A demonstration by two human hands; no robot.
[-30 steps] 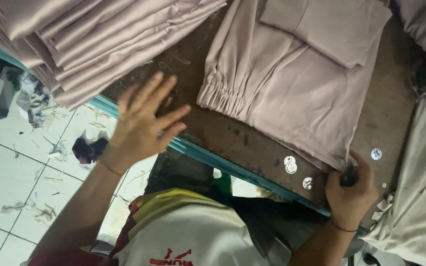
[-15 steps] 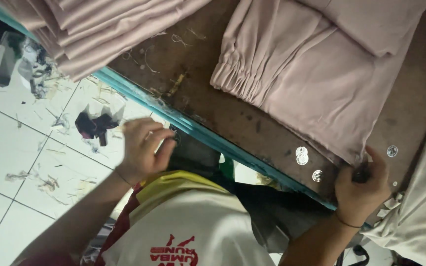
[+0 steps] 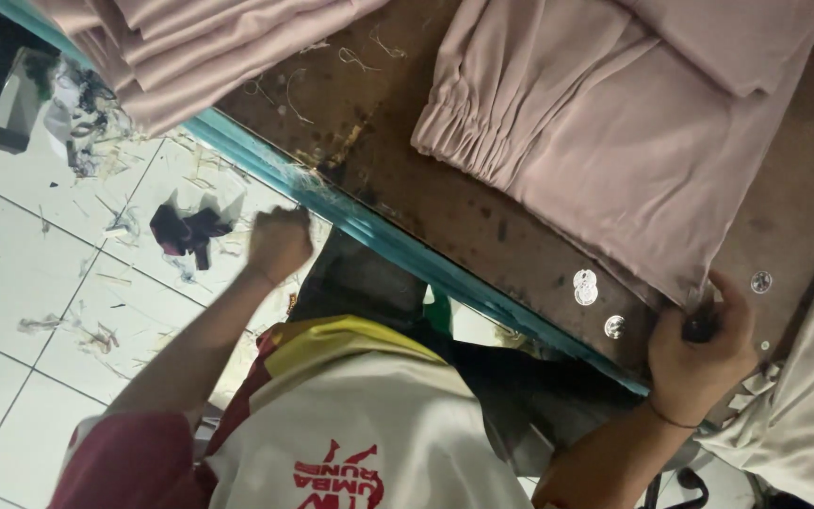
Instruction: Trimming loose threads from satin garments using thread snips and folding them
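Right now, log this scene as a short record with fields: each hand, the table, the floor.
left hand: closed in a fist, off the table edge, over the floor
right hand: gripping a small dark tool at the garment corner
table: brown top, teal edge, folded stack, loose threads
floor: white tiles, fabric scraps, thread bits

One camera only, worn on the person's head, looks steeply down past the chest at the dark brown wooden counter (image 3: 482,217), whose teal-painted front edge (image 3: 379,231) runs aslant from the upper left to the lower right of the view. It sits close, so the counter fills the upper right while the white tiled floor (image 3: 21,283) beyond that edge fills the left. No second view shares the scene.
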